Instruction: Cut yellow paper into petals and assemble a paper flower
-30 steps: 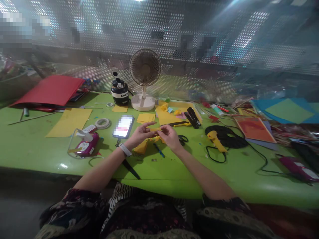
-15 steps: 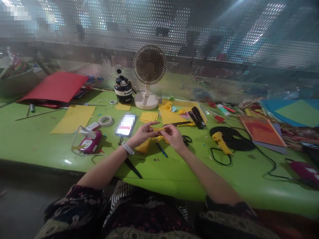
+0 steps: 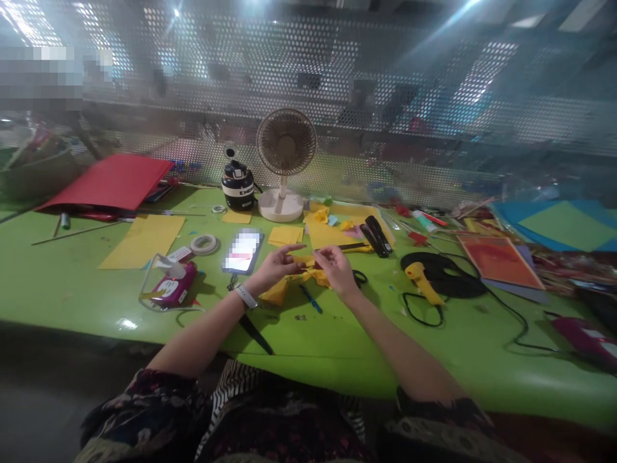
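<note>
Between my two hands, above the table, is a small piece of yellow paper (image 3: pixel 303 260). My left hand (image 3: pixel 274 269) grips it between thumb and fingers, with the index finger stretched out above. My right hand (image 3: pixel 337 270) pinches at the paper's right edge; its fingertips partly hide the contact. Just below lie folded yellow paper pieces (image 3: pixel 276 291) on the green table. A blue pen (image 3: pixel 311 299) rests in front of them. Black scissors (image 3: pixel 360 278) stick out from behind my right hand. A phone (image 3: pixel 242 251) lies beyond my left wrist.
A fan (image 3: pixel 282 204) and a black bottle (image 3: pixel 238 191) stand at the back. Rightward are a stapler (image 3: pixel 376 236) and a yellow glue gun (image 3: pixel 424 283) with its cable. A purple tape dispenser (image 3: pixel 174 286), a tape roll (image 3: pixel 204 244) and yellow sheets (image 3: pixel 144 241) lie leftward.
My hands have drawn slightly apart, the right fingertips shifting a little away from the left. The whole view has tilted up slightly, so the table sits lower.
</note>
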Motion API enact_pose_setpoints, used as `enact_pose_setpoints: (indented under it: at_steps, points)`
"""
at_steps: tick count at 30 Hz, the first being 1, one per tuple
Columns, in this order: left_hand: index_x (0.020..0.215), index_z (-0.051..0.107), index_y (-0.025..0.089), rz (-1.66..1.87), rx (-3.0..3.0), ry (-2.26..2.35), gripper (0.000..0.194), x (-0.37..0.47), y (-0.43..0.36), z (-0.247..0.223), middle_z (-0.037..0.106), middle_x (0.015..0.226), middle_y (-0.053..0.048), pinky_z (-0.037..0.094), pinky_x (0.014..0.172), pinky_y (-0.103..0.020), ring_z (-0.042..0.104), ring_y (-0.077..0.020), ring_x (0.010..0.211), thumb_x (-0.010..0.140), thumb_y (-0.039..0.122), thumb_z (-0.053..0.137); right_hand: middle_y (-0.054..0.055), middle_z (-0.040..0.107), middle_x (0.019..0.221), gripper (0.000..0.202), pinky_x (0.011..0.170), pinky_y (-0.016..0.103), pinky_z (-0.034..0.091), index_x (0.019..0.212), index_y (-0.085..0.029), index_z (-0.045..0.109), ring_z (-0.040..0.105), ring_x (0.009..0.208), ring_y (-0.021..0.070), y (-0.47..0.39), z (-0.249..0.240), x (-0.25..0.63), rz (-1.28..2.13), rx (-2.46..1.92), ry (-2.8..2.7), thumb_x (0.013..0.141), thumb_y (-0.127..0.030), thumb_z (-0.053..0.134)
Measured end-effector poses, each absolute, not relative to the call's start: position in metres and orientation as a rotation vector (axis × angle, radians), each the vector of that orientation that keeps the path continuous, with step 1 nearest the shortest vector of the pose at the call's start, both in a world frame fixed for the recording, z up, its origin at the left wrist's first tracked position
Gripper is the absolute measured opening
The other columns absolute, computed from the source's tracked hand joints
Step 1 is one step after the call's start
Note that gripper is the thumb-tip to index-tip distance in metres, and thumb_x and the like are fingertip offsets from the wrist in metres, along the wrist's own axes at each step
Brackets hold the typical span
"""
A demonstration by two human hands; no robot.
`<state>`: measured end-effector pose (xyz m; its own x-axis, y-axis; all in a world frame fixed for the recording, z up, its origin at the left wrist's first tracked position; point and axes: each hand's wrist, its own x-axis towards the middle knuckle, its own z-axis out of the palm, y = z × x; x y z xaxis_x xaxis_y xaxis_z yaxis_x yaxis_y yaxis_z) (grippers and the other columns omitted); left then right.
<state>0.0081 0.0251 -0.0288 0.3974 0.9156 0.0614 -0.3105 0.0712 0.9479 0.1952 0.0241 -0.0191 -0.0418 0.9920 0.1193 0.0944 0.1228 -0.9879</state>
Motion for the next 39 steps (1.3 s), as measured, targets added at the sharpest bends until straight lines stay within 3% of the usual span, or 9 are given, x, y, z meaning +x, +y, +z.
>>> enact_pose_setpoints:
  at_steps: [4,8,14,19,24,32,39]
  points:
    - [0.132,0.057,0.014,0.995,1.139,0.684,0.066,0.0076,0.0244,-0.0282,0.053,0.062,0.009,0.055,0.087,-0.034,0.064,-0.0088,0.069,0.072,0.025,0.084,-0.001,0.059,0.071,0.044,0.063,0.03,0.052,0.078,-0.022,0.055,0.059,0.065,0.0162,0.0246,-0.0187,0.199,1.134,-1.173,-1.487,0.076,-0.065,0.067]
    - [0.134,0.053,0.015,0.978,1.158,0.688,0.07,0.0078,0.024,-0.0279,0.057,0.064,0.009,0.054,0.085,-0.033,0.065,-0.0084,0.068,0.071,0.023,0.084,-0.001,0.057,0.068,0.04,0.064,0.03,0.048,0.074,-0.022,0.056,0.055,0.064,0.0163,0.023,-0.0197,0.1996,0.916,-1.169,-1.633,0.081,-0.061,0.063]
    - [0.13,0.055,0.014,0.982,1.123,0.719,0.07,0.0074,0.0246,-0.0266,0.068,0.074,0.002,0.056,0.081,-0.032,0.071,-0.0142,0.076,0.07,0.027,0.086,0.002,0.061,0.074,0.04,0.071,0.033,0.048,0.071,-0.023,0.055,0.058,0.071,0.0191,0.0226,-0.017,0.1979,0.749,-1.17,-1.662,0.08,-0.061,0.065]
    - [0.111,0.066,0.011,0.886,1.126,0.849,0.056,0.0042,0.0256,-0.0221,0.076,0.088,-0.01,0.058,0.069,-0.028,0.073,-0.017,0.075,0.067,0.038,0.087,0.002,0.062,0.073,0.042,0.068,0.033,0.047,0.074,-0.022,0.057,0.058,0.07,0.0188,0.0237,-0.0176,0.1999,0.813,-1.202,-1.642,0.078,-0.063,0.065]
    - [0.082,0.069,0.009,0.814,1.144,0.896,0.045,0.0025,0.0257,-0.0196,0.077,0.082,-0.013,0.056,0.062,-0.024,0.072,-0.0157,0.068,0.064,0.046,0.086,0.001,0.062,0.07,0.045,0.068,0.033,0.047,0.072,-0.022,0.056,0.056,0.067,0.0182,0.0248,-0.0167,0.2002,0.815,-1.204,-1.616,0.076,-0.066,0.065]
    - [0.082,0.07,0.008,0.79,1.194,0.907,0.048,0.0023,0.0271,-0.0239,0.077,0.086,-0.015,0.056,0.061,-0.025,0.073,-0.0175,0.07,0.065,0.052,0.084,0.0,0.057,0.065,0.048,0.063,0.031,0.044,0.069,-0.022,0.056,0.051,0.063,0.0166,0.0262,-0.0147,0.1994,0.911,-1.206,-1.603,0.07,-0.068,0.069]
    - [0.076,0.068,0.008,0.81,1.209,0.914,0.05,0.0041,0.025,-0.0197,0.077,0.082,-0.014,0.057,0.063,-0.026,0.071,-0.0157,0.066,0.064,0.054,0.083,-0.001,0.059,0.068,0.044,0.065,0.03,0.047,0.074,-0.021,0.057,0.056,0.065,0.0159,0.0257,-0.0178,0.1994,1.092,-1.165,-1.551,0.076,-0.064,0.067]
